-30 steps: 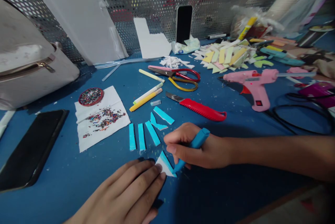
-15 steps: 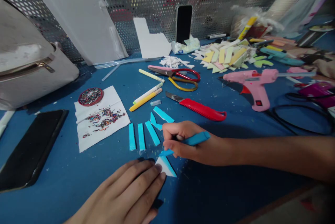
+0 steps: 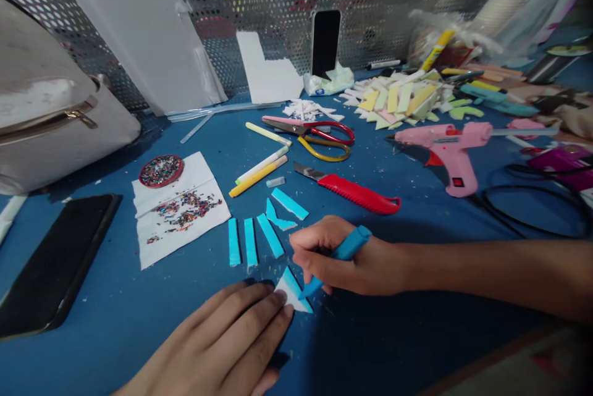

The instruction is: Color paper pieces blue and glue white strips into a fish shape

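Note:
Gripped in my right hand (image 3: 338, 257) is a blue marker (image 3: 353, 244), its tip down on a small white triangular piece (image 3: 288, 288). A blue band runs along the right edge of that piece. My left hand (image 3: 231, 334) lies flat, fingers stretched out, with its fingertips pressing the piece's left side to the table; part of the piece is hidden beneath them. Beyond the hands lie several blue strips (image 3: 250, 241) and an irregular blue scrap (image 3: 278, 217).
A red utility knife (image 3: 356, 193) with its blade out, scissors (image 3: 324, 139) and a pink glue gun (image 3: 447, 149) lie beyond my right hand. Yellow markers (image 3: 258, 176) sit mid-table. At left are a black phone (image 3: 60, 260) and a paper (image 3: 152, 241) with glitter.
My right hand has drawn the marker tip from the top of the white piece down along its right edge. My left hand has stayed in place.

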{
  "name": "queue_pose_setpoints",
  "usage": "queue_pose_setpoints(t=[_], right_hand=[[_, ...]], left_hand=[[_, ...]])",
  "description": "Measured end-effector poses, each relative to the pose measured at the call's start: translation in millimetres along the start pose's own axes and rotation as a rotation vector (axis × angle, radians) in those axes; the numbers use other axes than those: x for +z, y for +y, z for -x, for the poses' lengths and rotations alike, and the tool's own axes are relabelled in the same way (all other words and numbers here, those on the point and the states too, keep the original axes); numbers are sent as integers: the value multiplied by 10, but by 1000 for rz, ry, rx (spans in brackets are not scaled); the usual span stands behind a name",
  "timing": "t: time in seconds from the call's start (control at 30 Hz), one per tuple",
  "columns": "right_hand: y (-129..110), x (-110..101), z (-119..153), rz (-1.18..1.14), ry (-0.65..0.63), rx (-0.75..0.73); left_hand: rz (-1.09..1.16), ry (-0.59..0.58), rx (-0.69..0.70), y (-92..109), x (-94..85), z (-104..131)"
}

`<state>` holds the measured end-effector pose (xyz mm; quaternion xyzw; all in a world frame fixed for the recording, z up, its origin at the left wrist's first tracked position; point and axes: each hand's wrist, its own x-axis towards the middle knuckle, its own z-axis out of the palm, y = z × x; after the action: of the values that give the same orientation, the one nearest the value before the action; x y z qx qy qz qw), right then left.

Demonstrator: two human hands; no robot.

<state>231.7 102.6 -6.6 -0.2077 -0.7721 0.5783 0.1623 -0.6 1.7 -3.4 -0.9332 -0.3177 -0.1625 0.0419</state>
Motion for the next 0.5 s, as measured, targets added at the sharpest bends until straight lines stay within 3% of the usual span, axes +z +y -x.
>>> queue_pose_setpoints(t=[0.4,0.5], right_hand=[[-6,-24,7,-44,-73,9],[-6,-11,-6,-67,19,13]], left_hand=[[1,2,9,3,-31,-16],[-8,21,-2,0,-33,-13]])
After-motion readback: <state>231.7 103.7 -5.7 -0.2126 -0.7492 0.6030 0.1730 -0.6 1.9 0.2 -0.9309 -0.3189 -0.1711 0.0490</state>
